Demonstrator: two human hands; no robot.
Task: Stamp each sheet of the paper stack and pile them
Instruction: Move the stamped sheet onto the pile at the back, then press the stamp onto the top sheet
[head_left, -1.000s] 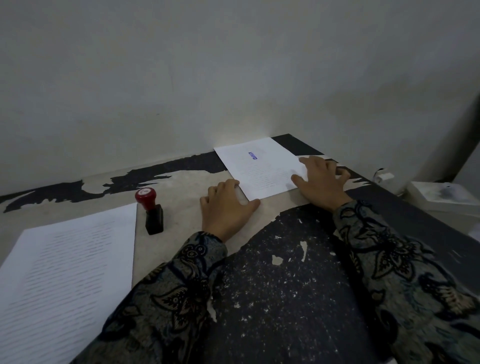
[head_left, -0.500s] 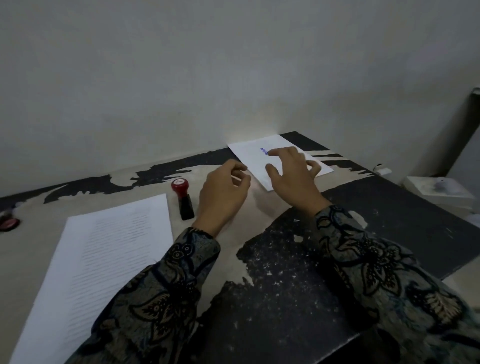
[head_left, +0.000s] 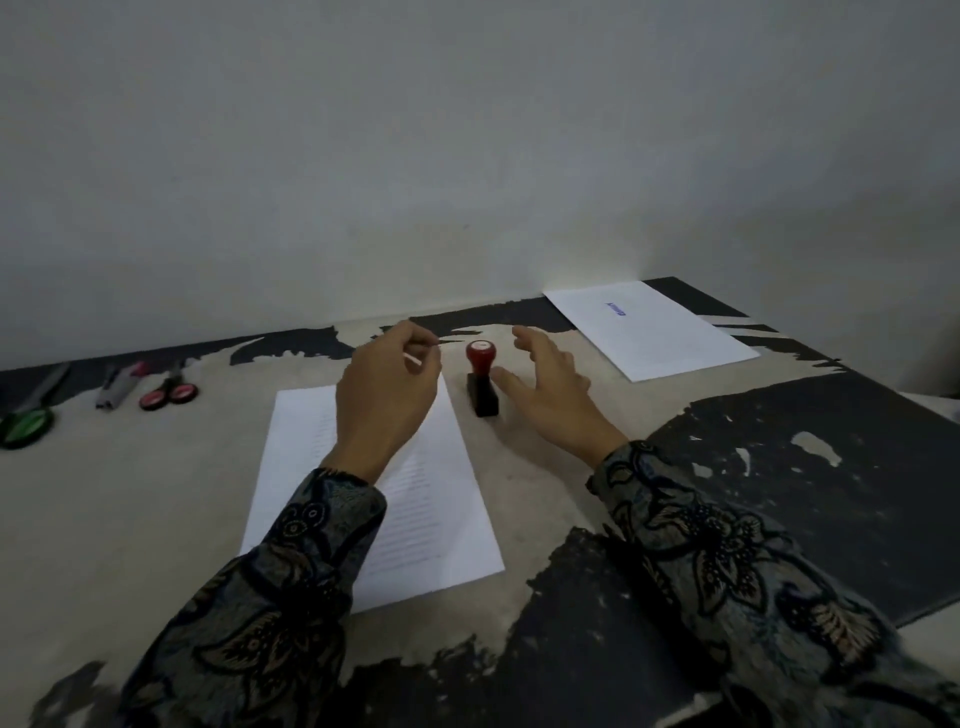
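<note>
stamp (head_left: 482, 382) stood upright on the worn surface (head_left: 130, 499), just right of the unstamped paper stack (head_left: 374, 493). right hand (head_left: 550, 395) hovered beside the stamp, fingers spread, its grip loose and empty. left hand (head_left: 387, 397) above the stack's far edge, fingers curled; whether it pinched anything, cannot tell. stamped sheet (head_left: 649, 327) lay far right by the wall. scissors (head_left: 169, 395) far left.

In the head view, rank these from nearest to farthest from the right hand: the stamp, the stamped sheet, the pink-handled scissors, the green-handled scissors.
From the right hand:
1. Stamp, just to its left, beside the thumb.
2. Stamped sheet, at the back right by the wall.
3. Pink-handled scissors, far left, beyond the paper stack.
4. Green-handled scissors, at the left edge.
</note>
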